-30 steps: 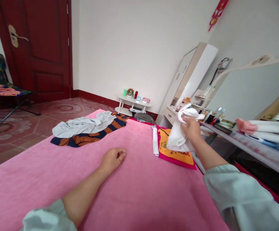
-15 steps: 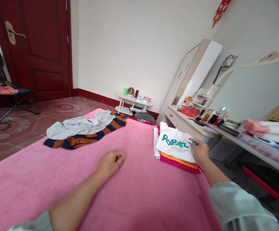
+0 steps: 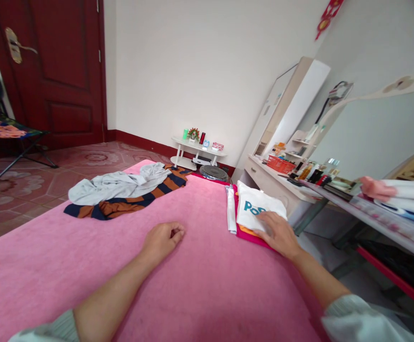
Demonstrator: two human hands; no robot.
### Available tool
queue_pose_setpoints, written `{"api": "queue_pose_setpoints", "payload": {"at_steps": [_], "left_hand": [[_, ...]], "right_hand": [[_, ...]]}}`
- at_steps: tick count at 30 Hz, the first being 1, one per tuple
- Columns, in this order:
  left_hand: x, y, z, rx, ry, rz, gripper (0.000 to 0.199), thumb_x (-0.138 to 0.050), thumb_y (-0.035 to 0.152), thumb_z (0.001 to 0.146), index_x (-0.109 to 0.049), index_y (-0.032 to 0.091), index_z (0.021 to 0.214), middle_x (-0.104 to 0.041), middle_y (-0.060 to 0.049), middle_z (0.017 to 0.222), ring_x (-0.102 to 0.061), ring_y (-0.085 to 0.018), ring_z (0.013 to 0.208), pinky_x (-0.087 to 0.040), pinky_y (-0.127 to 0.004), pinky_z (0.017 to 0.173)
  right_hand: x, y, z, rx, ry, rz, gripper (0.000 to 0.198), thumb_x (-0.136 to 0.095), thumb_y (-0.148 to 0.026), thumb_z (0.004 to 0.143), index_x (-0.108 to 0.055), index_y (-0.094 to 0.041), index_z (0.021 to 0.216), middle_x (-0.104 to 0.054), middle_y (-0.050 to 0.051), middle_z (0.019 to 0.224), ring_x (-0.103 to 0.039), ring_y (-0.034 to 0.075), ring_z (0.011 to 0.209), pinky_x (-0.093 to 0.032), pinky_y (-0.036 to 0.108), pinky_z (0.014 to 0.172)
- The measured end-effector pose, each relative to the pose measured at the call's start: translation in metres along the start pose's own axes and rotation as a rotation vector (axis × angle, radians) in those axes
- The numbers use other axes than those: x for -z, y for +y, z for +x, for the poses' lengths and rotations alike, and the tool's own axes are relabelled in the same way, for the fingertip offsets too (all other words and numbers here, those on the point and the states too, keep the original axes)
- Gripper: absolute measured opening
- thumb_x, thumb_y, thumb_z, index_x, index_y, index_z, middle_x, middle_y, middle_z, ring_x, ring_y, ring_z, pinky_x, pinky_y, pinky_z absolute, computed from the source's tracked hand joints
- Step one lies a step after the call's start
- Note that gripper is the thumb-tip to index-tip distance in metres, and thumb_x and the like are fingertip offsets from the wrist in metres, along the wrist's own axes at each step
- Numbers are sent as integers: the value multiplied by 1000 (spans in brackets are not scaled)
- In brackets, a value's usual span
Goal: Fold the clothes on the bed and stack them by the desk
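Observation:
My left hand [image 3: 164, 238] rests on the pink bed cover [image 3: 199, 280], its fingers curled in with nothing in them. My right hand [image 3: 277, 233] lies with fingers stretched out on the near right part of a folded white shirt [image 3: 251, 221], hiding some of its blue-green lettering. Under that shirt, orange cloth [image 3: 248, 231] and magenta cloth [image 3: 244, 236] stick out in a stack. A strip of folded pale cloth [image 3: 231, 213] shows along the stack's left side. Farther left, a crumpled light grey garment [image 3: 116, 186] lies over a navy and brown striped one [image 3: 128, 207].
A dressing table [image 3: 281, 183] with a red basket [image 3: 280, 164], bottles and a mirror stands along the right. Beyond the bed is a low white table [image 3: 197, 147] with small items. A folding chair [image 3: 14, 133] stands by the dark red door [image 3: 67, 71].
My right hand has moved left and toward me, from the right edge of the white shirt onto its near part, fingers now spread flatter. My left hand stays put.

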State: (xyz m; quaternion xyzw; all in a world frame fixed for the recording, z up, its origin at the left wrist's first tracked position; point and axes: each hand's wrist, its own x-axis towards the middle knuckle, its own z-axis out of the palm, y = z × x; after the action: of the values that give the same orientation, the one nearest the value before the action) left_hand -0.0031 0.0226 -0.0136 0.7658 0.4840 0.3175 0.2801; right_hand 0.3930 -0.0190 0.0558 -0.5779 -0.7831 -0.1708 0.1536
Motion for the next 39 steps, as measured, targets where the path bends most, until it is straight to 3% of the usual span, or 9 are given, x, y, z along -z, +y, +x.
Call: {"api": "queue_pose_setpoints", "payload": {"at_steps": [4, 10, 15, 18, 22, 27, 30, 34, 39], "left_hand": [[1, 0, -1, -8, 2, 10, 18, -50, 29, 83, -65, 22, 77, -66, 2, 70, -58, -14, 64, -31, -23, 57], [2, 1, -1, -14, -5, 10, 18, -50, 30, 83, -66, 22, 79, -66, 2, 71, -58, -15, 65, -31, -23, 58], [2, 2, -1, -1, -3, 20, 17, -51, 30, 83, -66, 22, 79, -68, 2, 74, -60, -15, 68, -31, -23, 57], [1, 1, 0, -3, -16, 19, 18, -50, 30, 83, -65, 22, 77, -67, 2, 73, -59, -16, 67, -31, -23, 57], [1, 0, 1, -1, -19, 25, 17, -50, 28, 83, -66, 22, 79, -68, 2, 74, -59, -16, 67, -31, -23, 58], [1, 1, 1, 25, -13, 26, 17, -51, 28, 82, -66, 22, 78, -68, 2, 74, -59, -16, 68, -30, -23, 57], [2, 2, 1, 28, -3, 22, 16, -51, 27, 82, -67, 23, 80, -69, 2, 76, -60, -16, 70, -31, -23, 58], [2, 2, 0, 18, 9, 25, 16, -52, 26, 81, -68, 24, 80, -69, 2, 75, -60, -15, 69, -31, -23, 59], [2, 1, -1, -9, 23, 26, 15, -53, 26, 81, -68, 23, 79, -68, 2, 75, -59, -15, 68, -31, -22, 58]], "right_hand": [[-1, -17, -4, 81, -73, -15, 34, -44, -35, 90, -64, -23, 115, -62, 11, 115, -55, 26, 108, -42, 44, 94], [11, -11, -10, 30, 84, 96, 32, -42, -34, 93, -67, -22, 108, -65, 9, 107, -58, 23, 101, -44, 40, 90], [19, -17, -11, 101, -144, 149, 35, -41, -39, 92, -72, -24, 92, -68, 6, 99, -60, 21, 94, -45, 36, 87], [24, -12, 8, -115, -6, 77, 41, -38, -43, 92, -72, -21, 87, -69, 7, 93, -60, 21, 92, -44, 36, 88], [9, 1, 44, -474, 223, -151, 51, -38, -57, 87, -64, -23, 115, -52, 11, 132, -41, 31, 124, -28, 52, 103], [-46, 13, 57, -862, -149, -52, 77, -29, -78, 78, -37, -35, 141, -23, 12, 152, -20, 45, 135, -19, 73, 95], [-65, 21, 55, -886, -249, -16, 82, -25, -81, 75, -28, -37, 144, -18, 12, 154, -17, 46, 136, -16, 75, 95], [-63, 16, 51, -875, -264, -44, 79, -23, -77, 79, -25, -34, 146, -18, 14, 154, -19, 45, 136, -17, 72, 96], [-56, -40, 36, -805, -135, -160, 55, -29, -49, 91, -37, -27, 141, -28, 15, 150, -25, 38, 136, -23, 64, 99]]}}
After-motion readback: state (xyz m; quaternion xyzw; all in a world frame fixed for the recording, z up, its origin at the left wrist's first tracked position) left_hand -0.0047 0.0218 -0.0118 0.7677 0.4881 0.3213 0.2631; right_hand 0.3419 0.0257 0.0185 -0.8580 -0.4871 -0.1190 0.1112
